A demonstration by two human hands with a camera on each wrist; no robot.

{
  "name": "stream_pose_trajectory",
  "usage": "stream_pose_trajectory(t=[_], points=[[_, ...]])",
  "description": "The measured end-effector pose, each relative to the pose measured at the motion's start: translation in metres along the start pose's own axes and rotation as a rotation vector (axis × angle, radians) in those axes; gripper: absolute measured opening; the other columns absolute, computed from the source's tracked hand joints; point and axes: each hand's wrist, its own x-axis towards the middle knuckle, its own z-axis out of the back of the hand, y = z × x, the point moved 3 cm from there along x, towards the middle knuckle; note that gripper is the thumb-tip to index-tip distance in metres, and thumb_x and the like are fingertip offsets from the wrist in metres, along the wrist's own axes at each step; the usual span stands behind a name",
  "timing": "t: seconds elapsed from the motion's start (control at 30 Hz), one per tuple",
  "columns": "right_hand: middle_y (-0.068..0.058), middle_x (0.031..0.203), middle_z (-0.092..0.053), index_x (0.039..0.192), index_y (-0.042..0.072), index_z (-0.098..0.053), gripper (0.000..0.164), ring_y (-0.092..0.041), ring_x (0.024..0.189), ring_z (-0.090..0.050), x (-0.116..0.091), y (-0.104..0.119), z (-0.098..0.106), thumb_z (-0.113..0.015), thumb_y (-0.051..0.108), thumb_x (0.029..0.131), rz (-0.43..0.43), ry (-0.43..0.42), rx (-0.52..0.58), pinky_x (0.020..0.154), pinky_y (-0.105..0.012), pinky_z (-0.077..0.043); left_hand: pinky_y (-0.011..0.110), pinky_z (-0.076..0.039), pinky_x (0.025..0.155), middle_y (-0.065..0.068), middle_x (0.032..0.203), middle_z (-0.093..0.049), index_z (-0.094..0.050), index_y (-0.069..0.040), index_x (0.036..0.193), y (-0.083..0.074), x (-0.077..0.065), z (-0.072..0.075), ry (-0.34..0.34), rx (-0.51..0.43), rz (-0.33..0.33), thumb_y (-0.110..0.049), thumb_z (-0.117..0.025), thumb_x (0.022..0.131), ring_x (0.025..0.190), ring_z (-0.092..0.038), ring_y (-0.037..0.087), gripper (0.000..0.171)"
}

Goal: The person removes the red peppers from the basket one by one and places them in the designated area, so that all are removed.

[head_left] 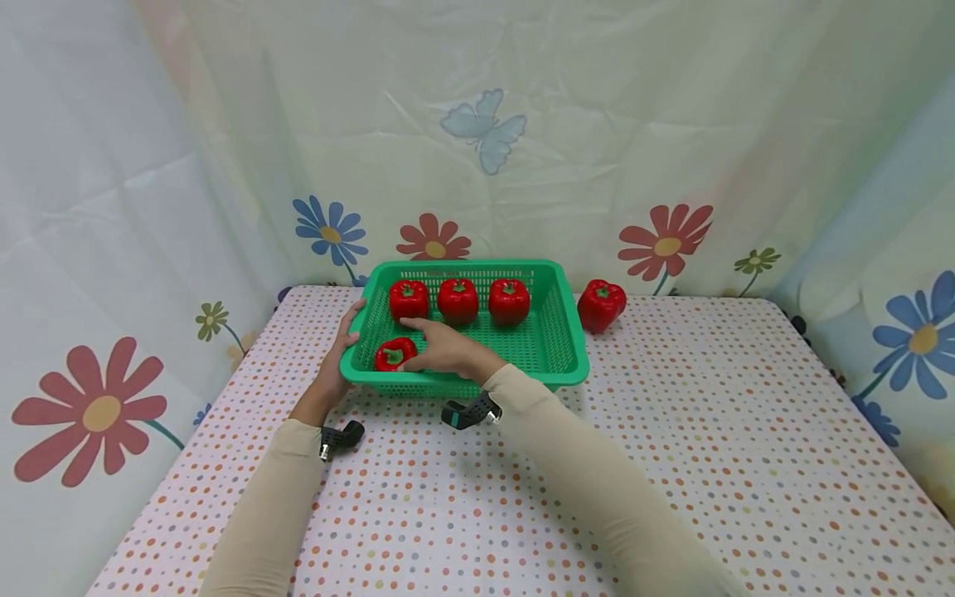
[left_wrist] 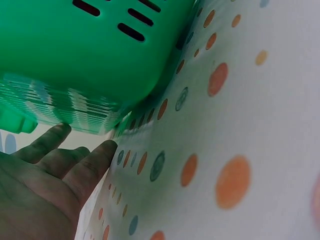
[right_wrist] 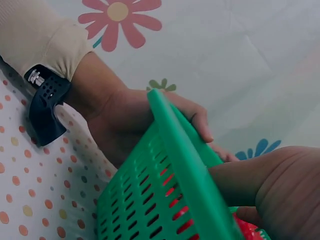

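A pale curtain (head_left: 567, 99) printed with flowers and a butterfly hangs behind and at the sides of a table (head_left: 731, 431) covered in a white, polka-dotted cloth. On it, toward the back, sits a green slotted basket (head_left: 537, 379), its long side facing the person. The left hand (head_left: 336, 358) lies against the basket's left end, its fingers nearly straight along the outside wall and its thumb at the rim. The right hand (head_left: 448, 348) reaches over the near rim into the basket, thumb and index finger spread well apart around the front pepper (head_left: 391, 351); whether they press on it I cannot tell. That pepper lies on its side in the near left corner, stem toward the person. Three more red peppers stand stem-up in a row along the back wall — a left one (head_left: 409, 300), a middle one (head_left: 458, 302) and a right one (head_left: 510, 303). A fifth, the outer pepper (head_left: 599, 308), rests tilted on the cloth just beside the basket's right end. Smallest are the dark wrist cameras — one on the left wrist (head_left: 343, 435), one on the right (head_left: 466, 413).
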Motion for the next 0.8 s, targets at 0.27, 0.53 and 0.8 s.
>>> stream_pose_trajectory(t=[0.27, 0.53, 0.8], points=[[-0.01, 0.148, -0.048, 0.15, 0.013, -0.041, 0.073, -0.023, 0.113, -0.051, 0.016, 0.0, -0.009, -0.072, 0.007, 0.085, -0.048, -0.006, -0.061, 0.086, -0.033, -0.049, 0.061, -0.027, 0.11, 0.008, 0.165, -0.004, -0.006, -0.033, 0.158, 0.003, 0.0, 0.0, 0.015, -0.001, -0.02, -0.025, -0.019, 0.101, 0.147, -0.019, 0.043, 0.059], [-0.01, 0.148, -0.047, 0.149, 0.014, -0.042, 0.07, -0.025, 0.127, -0.048, 0.025, 0.001, -0.015, -0.074, 0.011, 0.086, -0.11, -0.006, -0.13, 0.106, -0.044, -0.042, 0.055, -0.03, 0.11, 0.005, 0.165, -0.004, -0.006, -0.033, 0.158, 0.003, 0.0, 0.002, 0.014, 0.012, -0.019, -0.027, -0.019, 0.101, 0.148, -0.018, 0.041, 0.059], [-0.014, 0.145, -0.05, 0.148, 0.009, -0.04, 0.069, -0.028, 0.128, -0.051, 0.028, 0.004, -0.017, -0.072, 0.015, 0.087, -0.096, 0.008, -0.188, 0.108, -0.042, -0.041, 0.046, -0.035, 0.106, 0.005, 0.165, -0.004, -0.006, -0.033, 0.158, 0.002, 0.0, 0.002, 0.007, 0.022, -0.008, -0.028, -0.02, 0.101, 0.147, -0.019, 0.04, 0.058]])
